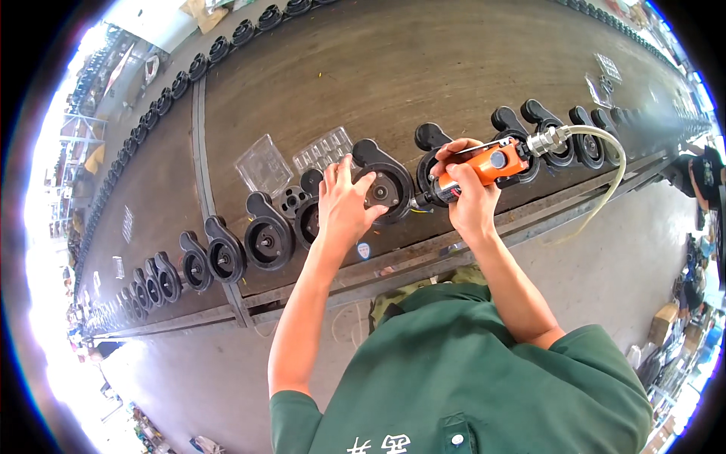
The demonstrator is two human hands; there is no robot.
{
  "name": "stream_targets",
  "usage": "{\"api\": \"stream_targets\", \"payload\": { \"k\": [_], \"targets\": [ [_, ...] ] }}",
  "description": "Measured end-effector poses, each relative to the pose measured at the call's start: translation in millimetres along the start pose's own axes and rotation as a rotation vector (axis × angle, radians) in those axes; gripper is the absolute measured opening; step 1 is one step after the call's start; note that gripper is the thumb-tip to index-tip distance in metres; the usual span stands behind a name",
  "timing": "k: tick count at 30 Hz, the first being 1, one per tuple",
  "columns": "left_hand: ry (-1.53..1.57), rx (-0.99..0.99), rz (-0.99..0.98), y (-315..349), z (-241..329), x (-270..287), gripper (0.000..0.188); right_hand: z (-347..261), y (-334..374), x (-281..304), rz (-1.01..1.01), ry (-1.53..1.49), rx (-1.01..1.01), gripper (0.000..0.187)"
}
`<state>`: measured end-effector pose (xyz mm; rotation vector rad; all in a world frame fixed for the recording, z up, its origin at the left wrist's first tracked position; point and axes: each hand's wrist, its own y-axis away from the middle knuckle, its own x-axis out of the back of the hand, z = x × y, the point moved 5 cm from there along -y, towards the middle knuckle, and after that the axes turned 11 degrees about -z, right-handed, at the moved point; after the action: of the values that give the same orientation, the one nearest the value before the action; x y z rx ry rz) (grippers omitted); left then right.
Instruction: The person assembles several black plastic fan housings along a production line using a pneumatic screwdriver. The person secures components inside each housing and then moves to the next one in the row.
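Observation:
My left hand (344, 203) rests with spread fingers on the left side of a black round housing (392, 189) that has a short arm with a rounded end. My right hand (473, 198) is wrapped round an orange air driver (488, 166). The driver lies nearly level, its slim tip pointing left at the right edge of that housing; whether the tip touches it, I cannot tell. Behind the tool, another black housing (426, 168) is partly hidden. Just left of my left hand lie a part-covered housing (306, 222) and a small black piece with round holes (292, 202).
More black housings (270, 240) line the near edge of the brown table (423, 68), running both ways. Beyond my left hand are a clear plastic tray (265, 166) and a compartment tray (324, 148). A pale air hose (622, 163) loops right of the driver. Round parts (219, 49) line the far edge.

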<state>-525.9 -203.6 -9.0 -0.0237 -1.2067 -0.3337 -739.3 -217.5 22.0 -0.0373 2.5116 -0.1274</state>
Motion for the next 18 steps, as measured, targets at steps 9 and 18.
{"api": "stream_targets", "payload": {
  "k": [9, 18],
  "targets": [
    [-0.108, 0.098, -0.140, -9, -1, 3, 0.062, 18, -16, -28, -0.119, 0.161, 0.031, 0.015],
    [-0.244, 0.068, -0.159, -12, 0, -2, 0.059, 41, -25, -39, -0.230, 0.151, 0.086, 0.018]
  ]
}}
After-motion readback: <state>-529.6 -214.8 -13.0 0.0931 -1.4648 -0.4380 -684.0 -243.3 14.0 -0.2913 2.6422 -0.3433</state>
